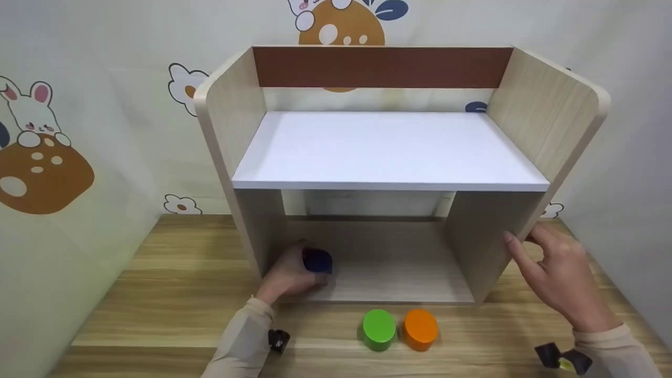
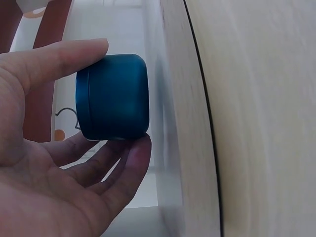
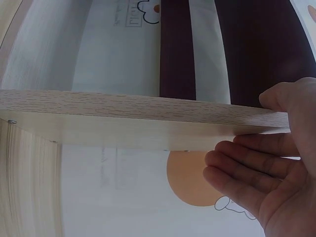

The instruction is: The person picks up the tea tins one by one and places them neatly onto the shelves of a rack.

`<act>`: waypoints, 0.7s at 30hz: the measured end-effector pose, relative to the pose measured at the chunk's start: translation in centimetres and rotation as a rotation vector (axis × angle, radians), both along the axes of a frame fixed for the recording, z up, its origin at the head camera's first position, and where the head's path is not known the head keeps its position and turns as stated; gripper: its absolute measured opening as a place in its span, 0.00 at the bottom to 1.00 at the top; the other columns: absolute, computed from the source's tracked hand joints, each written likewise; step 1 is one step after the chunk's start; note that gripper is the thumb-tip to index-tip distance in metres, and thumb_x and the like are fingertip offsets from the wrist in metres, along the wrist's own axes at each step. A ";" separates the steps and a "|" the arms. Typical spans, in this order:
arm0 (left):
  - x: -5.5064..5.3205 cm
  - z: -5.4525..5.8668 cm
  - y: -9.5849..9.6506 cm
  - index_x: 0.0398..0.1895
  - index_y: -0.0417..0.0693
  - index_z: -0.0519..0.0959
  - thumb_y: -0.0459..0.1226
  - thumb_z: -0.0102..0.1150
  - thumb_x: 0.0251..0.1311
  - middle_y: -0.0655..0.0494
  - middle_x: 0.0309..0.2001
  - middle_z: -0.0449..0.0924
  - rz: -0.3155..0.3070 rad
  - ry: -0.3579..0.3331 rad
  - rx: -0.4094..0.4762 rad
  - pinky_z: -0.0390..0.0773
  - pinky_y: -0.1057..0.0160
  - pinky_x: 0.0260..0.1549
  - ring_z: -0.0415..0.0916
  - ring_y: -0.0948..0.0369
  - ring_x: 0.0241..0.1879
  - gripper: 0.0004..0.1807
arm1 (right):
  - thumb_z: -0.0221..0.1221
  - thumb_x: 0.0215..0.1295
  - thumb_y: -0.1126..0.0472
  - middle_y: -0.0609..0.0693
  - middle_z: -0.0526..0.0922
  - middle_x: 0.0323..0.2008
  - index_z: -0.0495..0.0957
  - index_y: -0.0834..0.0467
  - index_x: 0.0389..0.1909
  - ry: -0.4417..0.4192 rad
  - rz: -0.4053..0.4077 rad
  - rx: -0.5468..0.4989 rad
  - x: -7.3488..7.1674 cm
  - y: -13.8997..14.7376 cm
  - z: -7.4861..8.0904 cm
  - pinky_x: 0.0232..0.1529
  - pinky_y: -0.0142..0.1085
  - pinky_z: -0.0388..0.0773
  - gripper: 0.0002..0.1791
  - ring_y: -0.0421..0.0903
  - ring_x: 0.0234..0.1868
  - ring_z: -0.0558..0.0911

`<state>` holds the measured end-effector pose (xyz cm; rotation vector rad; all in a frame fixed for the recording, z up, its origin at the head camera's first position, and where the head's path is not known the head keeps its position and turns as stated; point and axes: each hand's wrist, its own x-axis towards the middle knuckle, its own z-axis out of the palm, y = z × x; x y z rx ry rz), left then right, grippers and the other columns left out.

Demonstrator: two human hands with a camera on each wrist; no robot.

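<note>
Inside the lower compartment of a small wooden desktop shelf (image 1: pixel 399 273), at its left end, my left hand (image 1: pixel 291 273) holds a small blue round tin (image 2: pixel 116 98). The left wrist view shows the thumb on one side of the tin and the fingertips on the opposite side, with the tin's end close to the bottom board (image 2: pixel 190 148). My right hand (image 1: pixel 567 273) grips the front edge of the shelf's right side panel (image 3: pixel 138 107), thumb on the inner face and fingers along the outer face.
In front of the shelf, a green round tin (image 1: pixel 379 328) and an orange round tin (image 1: pixel 420 328) stand side by side on the wooden table (image 1: pixel 173 294). Above the compartment is a white shelf board (image 1: pixel 388 149). A patterned wall covering (image 1: pixel 131 131) rises behind.
</note>
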<state>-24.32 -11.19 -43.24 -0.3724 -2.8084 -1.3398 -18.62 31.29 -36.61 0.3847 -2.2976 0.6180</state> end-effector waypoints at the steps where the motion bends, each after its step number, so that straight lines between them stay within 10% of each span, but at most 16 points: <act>1: 0.0 0.0 0.0 0.58 0.32 0.76 0.38 0.81 0.44 0.39 0.53 0.82 -0.001 -0.004 -0.002 0.75 0.39 0.65 0.79 0.40 0.59 0.37 | 0.68 0.67 0.66 0.61 0.90 0.46 0.85 0.65 0.55 -0.001 0.001 -0.004 0.0 0.0 0.0 0.49 0.09 0.60 0.16 0.62 0.43 0.89; 21: 0.1 -0.2 0.2 0.58 0.31 0.76 0.38 0.81 0.44 0.37 0.53 0.82 0.014 -0.038 -0.017 0.77 0.40 0.63 0.79 0.40 0.58 0.38 | 0.68 0.66 0.67 0.59 0.91 0.44 0.85 0.64 0.52 0.025 0.010 0.008 -0.1 0.1 0.0 0.48 0.12 0.64 0.15 0.59 0.41 0.88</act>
